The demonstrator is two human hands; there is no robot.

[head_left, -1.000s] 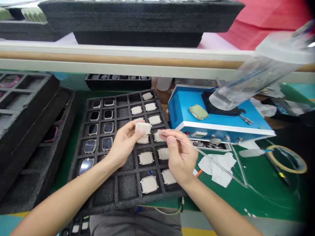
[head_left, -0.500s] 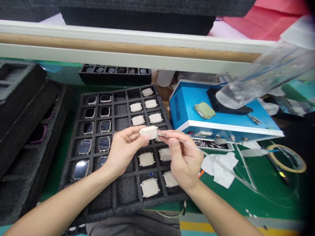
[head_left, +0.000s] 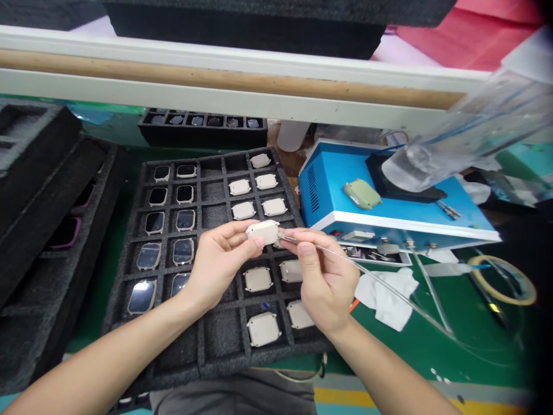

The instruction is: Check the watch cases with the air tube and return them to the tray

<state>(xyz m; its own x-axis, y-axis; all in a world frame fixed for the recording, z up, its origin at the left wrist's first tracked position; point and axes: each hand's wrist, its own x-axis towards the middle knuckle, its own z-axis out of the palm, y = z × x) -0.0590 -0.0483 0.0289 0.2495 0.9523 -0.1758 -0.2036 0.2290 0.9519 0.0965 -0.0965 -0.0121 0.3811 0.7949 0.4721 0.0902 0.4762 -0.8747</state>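
Note:
My left hand (head_left: 220, 262) pinches a cream watch case (head_left: 264, 231) between thumb and fingers, above a black foam tray (head_left: 222, 340). In my right hand (head_left: 326, 274) is a thin metal-tipped pen tool (head_left: 288, 238) with a clear tube running off to the right. Its tip meets the right edge of the case; whether it touches or goes in, I cannot tell. Cream cases (head_left: 258, 279) lie back up in the tray's right columns. Watches with dark screens (head_left: 141, 295) fill the left columns, and my left wrist covers part of one.
A blue machine box (head_left: 322, 196) stands behind on the right, with a green watch case (head_left: 363, 193) and a clear cylinder (head_left: 417, 167) on top. White wipes (head_left: 393, 302) and a tape roll (head_left: 525, 282) lie right. Foam trays (head_left: 38, 184) are stacked left. A shelf edge (head_left: 216, 95) crosses above.
Almost nothing differs. The view has shifted very slightly, and both hands keep the same hold, with the tool tip still at the case's edge.

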